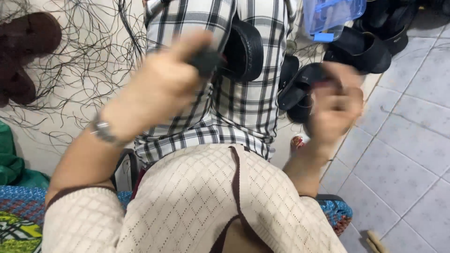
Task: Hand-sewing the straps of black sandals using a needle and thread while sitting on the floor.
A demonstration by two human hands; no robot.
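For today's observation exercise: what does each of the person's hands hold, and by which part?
The left hand grips a black moulded sandal at one end. The right hand is blurred; its hold cannot be told.

The black sandal (243,49) looks like matt rubber or foam with a ribbed edge. The left hand (161,82) wears a shiny metal wristwatch (102,131). The cream top (211,197) is an open diamond knit; the checked cloth (248,107) is smooth woven fabric. The box (330,16) is clear glossy plastic. The floor tiles (403,154) are pale and faintly mottled.
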